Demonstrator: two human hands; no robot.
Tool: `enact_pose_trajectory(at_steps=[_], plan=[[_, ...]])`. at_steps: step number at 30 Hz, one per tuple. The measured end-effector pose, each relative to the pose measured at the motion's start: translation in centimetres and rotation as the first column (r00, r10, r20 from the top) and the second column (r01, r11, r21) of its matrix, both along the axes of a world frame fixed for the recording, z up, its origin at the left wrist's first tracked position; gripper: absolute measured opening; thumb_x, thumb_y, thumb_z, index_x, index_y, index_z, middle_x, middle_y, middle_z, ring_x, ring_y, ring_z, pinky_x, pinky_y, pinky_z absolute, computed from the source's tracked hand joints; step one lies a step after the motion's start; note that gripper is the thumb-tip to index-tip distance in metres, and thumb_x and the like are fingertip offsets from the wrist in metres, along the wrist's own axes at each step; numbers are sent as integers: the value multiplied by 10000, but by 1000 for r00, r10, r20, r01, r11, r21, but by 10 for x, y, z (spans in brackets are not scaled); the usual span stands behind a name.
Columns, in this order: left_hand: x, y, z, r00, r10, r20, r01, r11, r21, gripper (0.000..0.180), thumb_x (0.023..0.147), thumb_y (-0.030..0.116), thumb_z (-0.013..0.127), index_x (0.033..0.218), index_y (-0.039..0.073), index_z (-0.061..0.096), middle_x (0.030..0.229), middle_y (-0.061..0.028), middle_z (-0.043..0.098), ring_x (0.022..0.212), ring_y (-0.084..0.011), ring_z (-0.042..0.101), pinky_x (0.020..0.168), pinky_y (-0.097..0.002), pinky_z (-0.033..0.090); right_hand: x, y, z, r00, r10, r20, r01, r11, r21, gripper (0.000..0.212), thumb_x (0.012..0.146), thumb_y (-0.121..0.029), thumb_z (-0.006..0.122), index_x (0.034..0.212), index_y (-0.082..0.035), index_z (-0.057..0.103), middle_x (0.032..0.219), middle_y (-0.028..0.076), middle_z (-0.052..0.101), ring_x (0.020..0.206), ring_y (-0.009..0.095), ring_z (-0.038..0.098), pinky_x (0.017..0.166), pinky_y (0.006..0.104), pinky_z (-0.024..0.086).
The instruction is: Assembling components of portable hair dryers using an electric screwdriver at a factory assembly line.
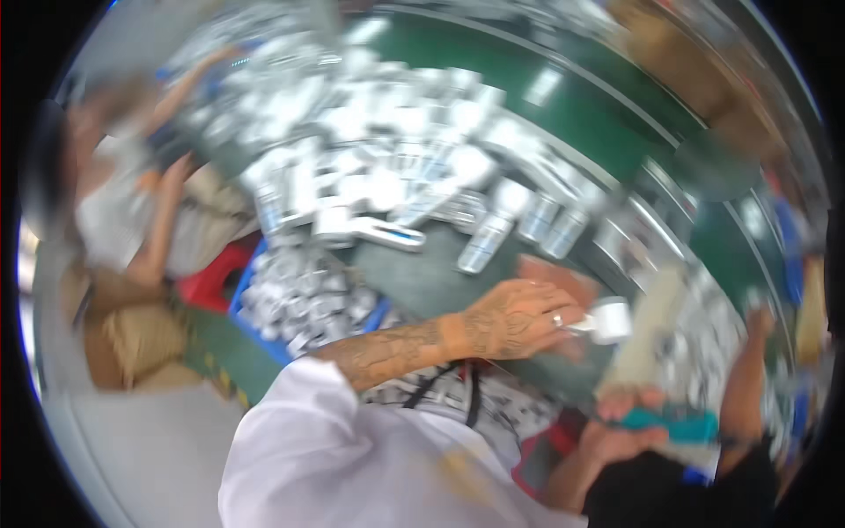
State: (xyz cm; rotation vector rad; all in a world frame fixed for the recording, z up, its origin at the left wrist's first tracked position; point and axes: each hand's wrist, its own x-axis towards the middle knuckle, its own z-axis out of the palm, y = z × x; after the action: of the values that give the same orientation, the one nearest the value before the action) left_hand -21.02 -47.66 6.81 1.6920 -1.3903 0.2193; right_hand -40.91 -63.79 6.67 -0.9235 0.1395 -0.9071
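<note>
My left hand (525, 319), with a ring on one finger, reaches across over the near edge of the table. Its fingers are bent closed around the thin stem of a small white cylinder-headed piece (609, 320), whose head sticks out to the right. A blurred skin-coloured shape (563, 280) shows behind and below that hand; it may be my right hand, but motion smears it and its fingers do not show. Beyond them, a heap of white pieces (378, 132) with round heads and silvery handles covers the table; one piece (487, 236) lies closest.
A blue crate (242, 304) full of small white and silver parts stands at the left. A person in light clothing (145, 207) works beyond it. At right, a co-worker's hands (620, 427) hold a teal object (673, 426). A green surface (616, 123) lies behind the heap.
</note>
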Motion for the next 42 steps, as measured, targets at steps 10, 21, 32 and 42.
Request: enact_pose_trajectory(at_steps=[10,21,32,42], plan=[[148,233,36,570,606,-554,-820,383,-424,383,973,77,571,1336,-24,502,1230,-135,587,1145,-188,572,970,-299,473,18,15,0,981,3,-192,-52,967,-248,685,944,-707,510,1088,-37,489,657,27,439,535,122,435,489,244,352],[350,406,54,206,978,12,-977,206,-52,376,915,193,587,1278,101,616,1244,-174,675,1183,-385,617,1040,-448,459,34,44,7,967,-15,-255,-61,956,-287,717,933,-713,525,1067,-10,487,652,32,458,524,132,461,502,258,382],[407,423,22,250,959,131,-968,249,30,385,887,283,642,1227,105,658,1182,-204,680,1122,-406,634,978,-477,490,11,49,2,938,-108,-329,29,971,-238,739,895,-729,572,1076,-16,494,624,24,447,506,145,453,480,272,377],[246,231,115,705,682,194,-675,729,-114,394,1098,186,385,1361,14,622,1189,-143,688,961,-200,630,948,-323,491,29,30,10,935,56,-350,-131,973,-192,697,888,-617,684,1138,23,569,931,94,632,677,167,610,597,306,485]])
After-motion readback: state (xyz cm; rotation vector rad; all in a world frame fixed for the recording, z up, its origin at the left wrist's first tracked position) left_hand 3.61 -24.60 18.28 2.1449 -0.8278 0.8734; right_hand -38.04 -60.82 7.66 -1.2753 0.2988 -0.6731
